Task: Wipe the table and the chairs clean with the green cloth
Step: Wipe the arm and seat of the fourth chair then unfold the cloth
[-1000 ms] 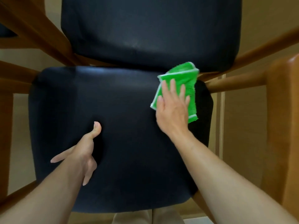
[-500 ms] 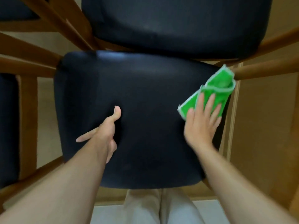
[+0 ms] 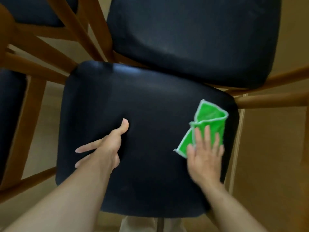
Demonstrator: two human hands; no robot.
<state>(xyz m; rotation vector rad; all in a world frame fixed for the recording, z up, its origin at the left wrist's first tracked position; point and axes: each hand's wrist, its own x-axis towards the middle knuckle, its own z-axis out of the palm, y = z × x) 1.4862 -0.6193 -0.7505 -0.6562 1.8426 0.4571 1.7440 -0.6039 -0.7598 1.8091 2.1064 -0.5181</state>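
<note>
A black padded chair seat (image 3: 150, 101) fills the middle of the view, with its black backrest (image 3: 192, 36) above it. The green cloth (image 3: 209, 121), folded and edged in white, lies on the seat's right side. My right hand (image 3: 204, 158) presses flat on the cloth's near part with straight fingers. My left hand (image 3: 107, 148) rests on the seat's left-middle, fingers spread and thumb pointing up, holding nothing.
Brown wooden chair frame bars (image 3: 270, 101) run out to the right and cross at the upper left (image 3: 50, 52). Another black seat (image 3: 10, 111) shows at the left edge. Beige floor (image 3: 267, 156) lies below, and my light trousers (image 3: 150, 225) show under the seat's near edge.
My right hand has slid the cloth from the seat's back right corner toward the near right side. The view shifted, and my left hand stays resting on the seat.
</note>
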